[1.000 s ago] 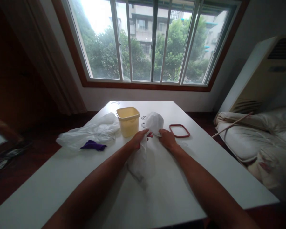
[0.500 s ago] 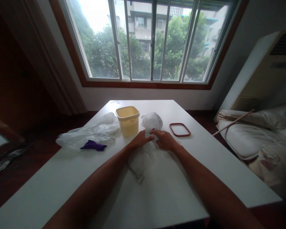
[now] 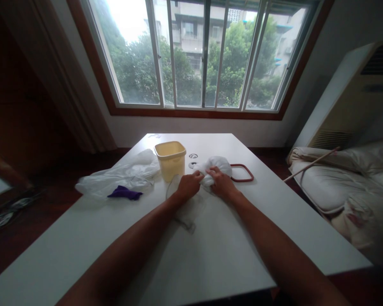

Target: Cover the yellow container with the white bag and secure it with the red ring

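Note:
A puffed, whitish translucent plastic bag (image 3: 221, 163) lies in the middle of the table, its thin loose part trailing towards me under my wrists. My left hand (image 3: 189, 186) pinches the gathered part of the bag from the left. On the other side, my right hand (image 3: 222, 183) has its fingers curled onto the bunched plastic. What the bag holds, if anything, I cannot make out. The bag's right side overlaps the edge of a reddish-brown square ring (image 3: 252, 175). Just left of the bag stands an open pale yellow plastic tub (image 3: 172, 165).
Left of the tub a second clear plastic bag (image 3: 115, 176) is spread out, with a purple cloth (image 3: 125, 193) at its front. Small dark-and-white round marks or pieces (image 3: 193, 156) show behind my hands. A cushioned seat with a stick (image 3: 312, 163) is off to the right.
The bag's puffed part has shifted right and looks rounder, now meeting the square ring. The round marks behind it have come into view. My hands have moved slightly apart.

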`<action>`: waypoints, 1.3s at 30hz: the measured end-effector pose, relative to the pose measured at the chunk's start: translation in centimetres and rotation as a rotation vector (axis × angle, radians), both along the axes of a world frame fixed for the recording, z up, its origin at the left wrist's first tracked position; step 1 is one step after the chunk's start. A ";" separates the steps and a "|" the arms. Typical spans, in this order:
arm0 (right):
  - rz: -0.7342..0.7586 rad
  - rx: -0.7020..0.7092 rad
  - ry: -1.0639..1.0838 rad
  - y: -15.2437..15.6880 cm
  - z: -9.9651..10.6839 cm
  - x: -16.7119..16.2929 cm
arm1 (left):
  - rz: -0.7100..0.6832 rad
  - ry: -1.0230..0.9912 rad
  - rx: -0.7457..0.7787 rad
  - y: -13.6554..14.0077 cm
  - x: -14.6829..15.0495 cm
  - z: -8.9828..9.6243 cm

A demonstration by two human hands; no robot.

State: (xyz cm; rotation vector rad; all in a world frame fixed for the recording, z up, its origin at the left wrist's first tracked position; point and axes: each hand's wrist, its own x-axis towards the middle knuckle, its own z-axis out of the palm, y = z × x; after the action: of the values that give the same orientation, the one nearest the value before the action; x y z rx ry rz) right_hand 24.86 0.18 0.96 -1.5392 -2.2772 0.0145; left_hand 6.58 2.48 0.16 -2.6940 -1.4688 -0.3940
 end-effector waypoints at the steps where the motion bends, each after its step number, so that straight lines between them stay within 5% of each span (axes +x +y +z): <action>1: -0.020 0.006 0.030 0.5 -0.6 0.2 | 0.020 0.008 0.028 -0.1 0.1 0.2; 7: 0.099 0.004 0.124 1.5 -1.9 0.3 | -0.012 0.011 0.023 -0.4 0.5 0.0; 19: 0.023 0.188 0.243 -2.8 3.2 -0.5 | 0.043 -0.110 -0.011 -0.2 0.1 -0.2; 25: 0.328 0.028 0.682 -3.4 1.8 -2.7 | -0.011 -0.243 -0.095 0.1 -0.3 -0.5; 32: 0.234 -0.120 1.222 -1.0 0.3 -2.0 | -0.098 -0.325 -0.126 0.6 -0.7 -1.2; 39: 0.262 -0.127 0.747 0.2 -1.2 0.2 | -0.263 -0.468 -0.117 0.6 -0.6 -1.9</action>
State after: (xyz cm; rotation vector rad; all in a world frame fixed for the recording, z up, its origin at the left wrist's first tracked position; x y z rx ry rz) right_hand 25.09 0.38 -0.25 -1.0237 -1.8546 0.6936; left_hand 6.02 3.09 -1.71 -3.0420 -1.2454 -1.0455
